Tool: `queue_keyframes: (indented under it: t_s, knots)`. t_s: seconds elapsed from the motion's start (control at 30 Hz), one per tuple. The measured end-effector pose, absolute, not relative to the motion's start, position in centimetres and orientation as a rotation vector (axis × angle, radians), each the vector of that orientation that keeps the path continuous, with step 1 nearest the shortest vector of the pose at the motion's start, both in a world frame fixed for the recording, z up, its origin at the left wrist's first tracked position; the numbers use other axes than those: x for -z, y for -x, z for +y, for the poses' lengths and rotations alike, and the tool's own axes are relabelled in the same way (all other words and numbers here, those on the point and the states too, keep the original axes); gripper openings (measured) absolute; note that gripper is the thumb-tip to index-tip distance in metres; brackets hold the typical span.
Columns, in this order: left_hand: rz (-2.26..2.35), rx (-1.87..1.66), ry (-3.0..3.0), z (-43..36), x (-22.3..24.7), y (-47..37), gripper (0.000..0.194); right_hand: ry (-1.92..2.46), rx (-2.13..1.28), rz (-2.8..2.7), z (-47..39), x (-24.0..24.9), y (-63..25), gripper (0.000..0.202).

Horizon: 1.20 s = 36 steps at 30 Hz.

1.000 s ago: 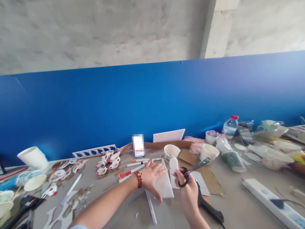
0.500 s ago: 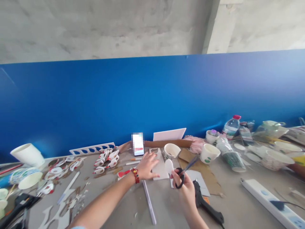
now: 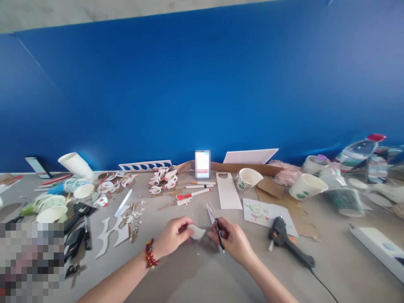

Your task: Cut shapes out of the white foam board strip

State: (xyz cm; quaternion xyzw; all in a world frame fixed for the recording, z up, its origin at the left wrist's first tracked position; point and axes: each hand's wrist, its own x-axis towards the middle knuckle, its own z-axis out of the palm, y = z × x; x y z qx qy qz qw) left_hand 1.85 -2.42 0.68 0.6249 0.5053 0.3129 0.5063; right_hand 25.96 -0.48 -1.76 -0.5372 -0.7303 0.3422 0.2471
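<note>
Over the near middle of the table, my left hand (image 3: 172, 237) pinches a small white cutout (image 3: 197, 232), rounded at one end and pointed at the other. My right hand (image 3: 235, 239) is closed on a pair of black-handled scissors (image 3: 218, 235), whose blades point away and slightly left. A small gap separates the cutout from the right fingers. Beyond the hands lie a white strip (image 3: 229, 193) with a curved notch, a red-and-white piece (image 3: 184, 198) and a white marker (image 3: 201, 192). Right of the strip is a sheet with a bird drawing (image 3: 261, 212).
A black glue gun (image 3: 290, 242) with a cord lies right of my right hand. Bird-shaped pieces (image 3: 162, 179), paper scraps (image 3: 113, 229) and paper cups (image 3: 75, 165) stretch left. A lit phone (image 3: 202, 165) stands at the back; a power strip (image 3: 378, 248) is far right.
My left hand has drawn back from the white strip and now pinches the white cutout, which was at my right hand before. The scissors stay in my right hand. The view has shifted left and down.
</note>
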Motion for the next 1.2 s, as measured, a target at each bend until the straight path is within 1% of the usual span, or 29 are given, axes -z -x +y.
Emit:
queue_keyframes:
  t_s: [0.07, 0.1, 0.2, 0.27, 0.37, 0.43, 0.47, 0.53, 0.63, 0.67, 0.77, 0.83, 0.9, 0.97, 1.03, 1.1, 1.2]
  knots:
    - [1.196, -0.766, -1.321, -3.5, -1.1, -0.5, 0.018, 1.631, -0.709, -2.055, -0.4, 1.5, -26.1, 0.014]
    - [1.123, -0.743, -1.191, -4.2, -1.4, -0.1, 0.019, 1.665, -0.662, -2.091, -0.3, 1.4, -26.1, 0.013]
    - [0.838, -0.592, -0.827, -6.4, -1.4, -0.5, 0.018, 1.737, -0.653, -2.164, 0.1, 1.8, -25.8, 0.024]
    - [0.69, -0.527, -0.684, -7.4, -0.7, -2.0, 0.017, 1.775, -0.647, -2.148, 0.7, 2.1, -25.5, 0.026]
    - [0.621, -0.525, -0.543, -6.9, 1.0, -4.6, 0.016, 1.787, -0.636, -2.086, 2.1, 2.1, -25.6, 0.017]
    - [0.525, -0.559, -0.45, -4.8, 1.9, -5.6, 0.014, 1.781, -0.633, -2.019, 3.0, 1.6, -26.4, 0.01]
    - [0.489, -0.59, -0.433, -3.2, 2.1, -5.7, 0.013, 1.772, -0.634, -1.977, 3.3, 1.3, -27.0, 0.008]
    - [0.507, -0.759, -0.45, 0.1, 2.2, -5.4, 0.011, 1.746, -0.644, -1.878, 3.7, 0.8, -28.3, 0.008]
    - [0.562, -0.983, -0.45, 3.9, 1.7, -4.6, 0.006, 1.681, -0.695, -1.729, 3.3, 0.8, -29.9, 0.013]
    - [0.56, -1.002, -0.45, 4.5, 1.6, -4.5, 0.005, 1.648, -0.732, -1.676, 3.0, 1.0, -30.2, 0.015]
    - [0.538, -0.911, -0.461, 4.5, 1.7, -5.2, 0.013, 1.473, -0.952, -1.479, 2.2, 1.8, -30.5, 0.021]
    - [0.555, -0.779, -0.517, 4.3, 2.0, -6.2, 0.008, 1.413, -1.03, -1.408, 1.9, 2.3, -30.2, 0.021]
    - [0.603, -0.83, -0.539, 5.0, 2.2, -6.8, 0.01, 1.397, -1.049, -1.382, 1.7, 2.6, -29.9, 0.022]
    - [0.658, -0.977, -0.567, 6.2, 1.9, -6.6, 0.004, 1.414, -1.034, -1.416, 1.4, 2.7, -29.8, 0.02]
    - [0.703, -1.085, -0.617, 7.1, 1.3, -5.6, 0.006, 1.487, -0.973, -1.541, 0.9, 2.8, -29.9, 0.016]
    - [0.747, -1.081, -0.688, 6.7, 0.8, -4.4, 0.013, 1.588, -0.88, -1.711, 0.3, 2.9, -29.8, 0.013]
    - [0.88, -1.013, -0.81, 4.0, 0.8, -2.9, 0.018, 1.694, -0.752, -1.932, 0.0, 2.9, -29.4, 0.01]
